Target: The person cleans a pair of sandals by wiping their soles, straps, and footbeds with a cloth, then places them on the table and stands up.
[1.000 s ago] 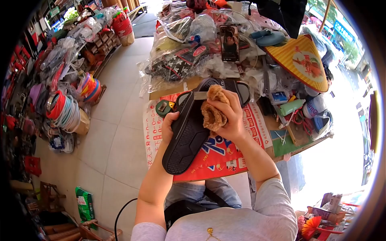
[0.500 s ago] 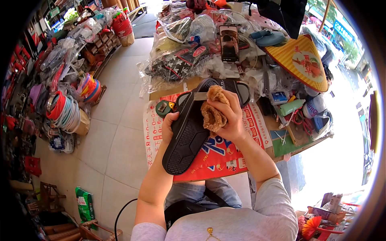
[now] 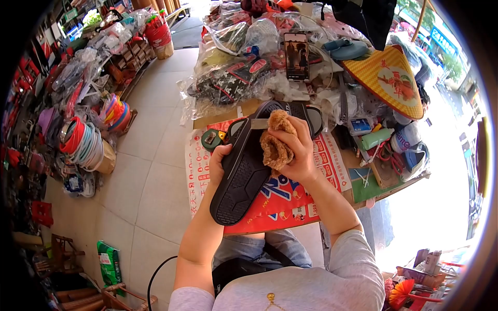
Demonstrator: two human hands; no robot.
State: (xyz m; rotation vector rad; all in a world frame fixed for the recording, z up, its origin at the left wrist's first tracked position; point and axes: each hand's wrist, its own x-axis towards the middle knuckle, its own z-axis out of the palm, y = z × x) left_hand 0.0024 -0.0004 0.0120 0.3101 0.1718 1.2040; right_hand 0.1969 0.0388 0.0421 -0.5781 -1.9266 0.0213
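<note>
My left hand [image 3: 217,165] grips the left edge of a black slide sandal [image 3: 239,189], its sole turned toward me and tilted over the table. A crumpled brown cloth [image 3: 277,145] is bunched in my right hand [image 3: 298,153], against the sandal's upper right part. A flat greyish strip [image 3: 258,124] lies across the sandal beside the cloth. Behind it, a second black sandal [image 3: 315,121] shows partly. To the left of the sandals sits a green tape measure [image 3: 210,139]. Under my hands is a red and white printed sheet [image 3: 249,220].
Plastic-wrapped goods [image 3: 228,78] and a propped phone [image 3: 296,56] are at the table's back. A yellow conical hat [image 3: 386,80], a green bottle [image 3: 377,138] and red-handled scissors [image 3: 391,158] are at the right. Crowded shelves [image 3: 78,78] stand left across the tiled floor [image 3: 161,171].
The picture on the phone's screen has changed. My hands, the sandal and the cloth hold nearly the same position.
</note>
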